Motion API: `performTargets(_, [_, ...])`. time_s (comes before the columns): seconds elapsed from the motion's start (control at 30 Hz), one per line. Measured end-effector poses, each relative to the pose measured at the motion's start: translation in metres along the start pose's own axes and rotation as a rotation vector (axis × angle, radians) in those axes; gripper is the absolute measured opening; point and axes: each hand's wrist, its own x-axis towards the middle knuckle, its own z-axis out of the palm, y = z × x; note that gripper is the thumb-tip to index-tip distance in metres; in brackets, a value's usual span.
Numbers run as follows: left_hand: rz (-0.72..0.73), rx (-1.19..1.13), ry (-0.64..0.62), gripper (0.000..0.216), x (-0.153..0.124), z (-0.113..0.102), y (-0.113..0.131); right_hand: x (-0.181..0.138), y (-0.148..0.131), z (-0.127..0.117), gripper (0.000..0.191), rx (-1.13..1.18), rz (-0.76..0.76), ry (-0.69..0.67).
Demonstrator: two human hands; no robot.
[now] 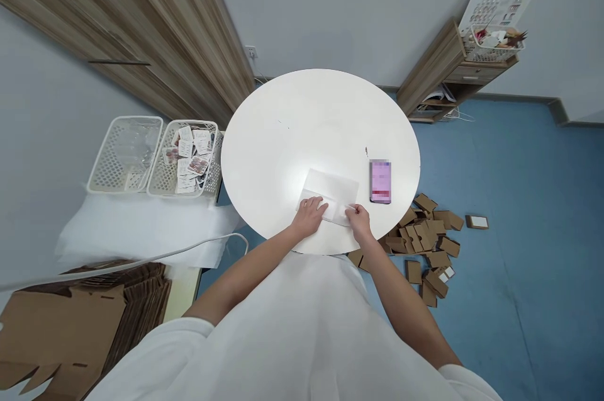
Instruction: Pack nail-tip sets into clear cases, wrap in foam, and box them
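Observation:
A thin white wrapping sheet (pixel 333 184) lies near the front edge of the round white table (pixel 311 118), its near part folded over. Something flat and pale shows faintly at the fold, too indistinct to name. My left hand (pixel 308 217) rests on the sheet's left side, fingers stretched out and pressing down. At the near right corner, my right hand (pixel 359 222) pinches the edge of the sheet between thumb and fingers. A phone (pixel 380 181) with a lit pink screen lies to the right of the sheet.
On the left stand an open white basket (pixel 101 165) with clear plastic bags and a second basket (pixel 160 182) of printed cards. White sheets (pixel 146 231) and flattened cardboard (pixel 61 332) lie nearer, crossed by a cable (pixel 189 245). Small brown boxes (pixel 425 234) are heaped on the floor at right.

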Motion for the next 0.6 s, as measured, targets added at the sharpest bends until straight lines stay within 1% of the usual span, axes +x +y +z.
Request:
performTargets(0.1, [0.055, -0.017, -0.03, 0.041, -0.004, 0.001, 0.004, -0.002, -0.006, -0.002, 0.027, 0.041, 0.009, -0.001])
performTargets(0.2, [0.086, -0.049, -0.075, 0.042, -0.01, 0.004, 0.003, -0.004, -0.014, 0.001, 0.026, 0.09, 0.002, -0.048])
performTargets(0.27, [0.092, -0.08, -0.075, 0.045, -0.013, 0.006, 0.0, -0.005, -0.02, 0.006, 0.027, 0.119, 0.001, -0.088])
performTargets(0.33, [0.095, -0.122, -0.068, 0.047, -0.014, 0.007, -0.002, -0.006, -0.027, 0.012, 0.027, 0.135, 0.027, -0.143])
performTargets(0.47, [0.087, -0.258, -0.041, 0.053, -0.016, 0.007, -0.007, -0.005, -0.036, 0.023, 0.022, 0.138, 0.103, -0.3])
performTargets(0.53, [0.048, -0.321, 0.007, 0.058, -0.019, 0.004, -0.009, -0.004, -0.037, 0.026, 0.024, 0.112, 0.11, -0.336])
performTargets(0.6, [0.03, -0.328, 0.059, 0.062, -0.021, 0.0, -0.007, -0.002, -0.034, 0.028, 0.03, 0.057, 0.083, -0.344])
